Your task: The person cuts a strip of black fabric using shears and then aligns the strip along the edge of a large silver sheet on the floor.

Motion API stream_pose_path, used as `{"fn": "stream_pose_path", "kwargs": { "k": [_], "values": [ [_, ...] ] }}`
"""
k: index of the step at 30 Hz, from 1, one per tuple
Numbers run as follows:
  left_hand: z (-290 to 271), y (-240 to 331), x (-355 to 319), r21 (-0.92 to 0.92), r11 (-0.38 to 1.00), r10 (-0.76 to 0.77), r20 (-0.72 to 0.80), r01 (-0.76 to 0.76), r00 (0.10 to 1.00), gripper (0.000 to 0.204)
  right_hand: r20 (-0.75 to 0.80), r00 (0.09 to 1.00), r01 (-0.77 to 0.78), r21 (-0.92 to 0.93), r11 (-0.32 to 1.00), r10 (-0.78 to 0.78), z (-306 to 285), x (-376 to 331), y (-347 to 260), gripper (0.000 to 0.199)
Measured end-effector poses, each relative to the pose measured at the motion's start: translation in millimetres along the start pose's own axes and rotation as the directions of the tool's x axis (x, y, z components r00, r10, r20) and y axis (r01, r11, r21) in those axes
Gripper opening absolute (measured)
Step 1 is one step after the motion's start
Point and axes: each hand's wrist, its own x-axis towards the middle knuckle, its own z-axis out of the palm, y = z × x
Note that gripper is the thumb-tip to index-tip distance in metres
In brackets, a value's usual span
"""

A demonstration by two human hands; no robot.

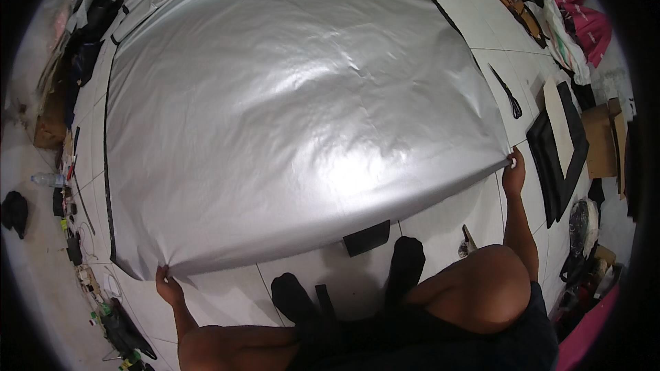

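A large silver sheet (pixel 289 117) with dark edging along its sides spreads over the white tiled floor in front of me. My left hand (pixel 167 284) pinches its near edge close to the left corner. At the near right corner my right hand (pixel 513 167) grips the same sheet between thumb and fingers. Between the hands the near edge is lifted a little off the floor and casts a shadow. Partly beneath that edge lies a black flat piece (pixel 367 238), its far part hidden.
Black-handled scissors (pixel 509 93) lie right of the sheet. Beyond them are black and cream flat panels (pixel 558 144) and cardboard (pixel 599 139). Clutter and a clear plastic bottle (pixel 48 179) line the left side. My feet in dark socks (pixel 407 261) stand near the sheet's edge.
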Motion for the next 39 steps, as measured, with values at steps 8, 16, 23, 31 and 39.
{"fn": "stream_pose_path", "kwargs": {
  "k": [8, 16, 23, 31, 39],
  "values": [
    [-66.3, -5.8, 79.0, -0.039, 0.996, 0.063, -0.372, -0.084, 0.926, 0.032, -0.257, 0.965, 0.044, 0.364, 0.931, 0.055, -38.0, 94.0, -65.4, 0.034],
    [-18.5, 127.0, 249.6, 0.397, 0.882, 0.345, -0.175, -0.254, 0.922, 0.031, -0.109, 0.940, 0.265, -0.362, 0.894, -0.323, 38.1, 203.6, -183.4, 0.032],
    [18.3, 213.3, 86.7, 0.132, 0.878, 0.476, -0.135, -0.460, 0.869, 0.053, 0.055, 0.868, 0.496, -0.073, 0.865, -0.493, 55.7, 44.2, -241.7, 0.048],
    [106.1, 174.7, 56.6, 0.190, 0.946, 0.159, 0.435, -0.263, 0.886, 0.077, 0.477, 0.804, 0.478, -0.162, 0.863, -0.356, 104.1, 15.2, -215.0, 0.068],
    [115.4, 160.2, 85.4, 0.224, 0.939, 0.200, 0.257, -0.260, 0.945, 0.064, -0.143, 0.895, 0.446, 0.285, 0.848, -0.423, 72.5, 73.9, -230.5, 0.029]
  ]
}}
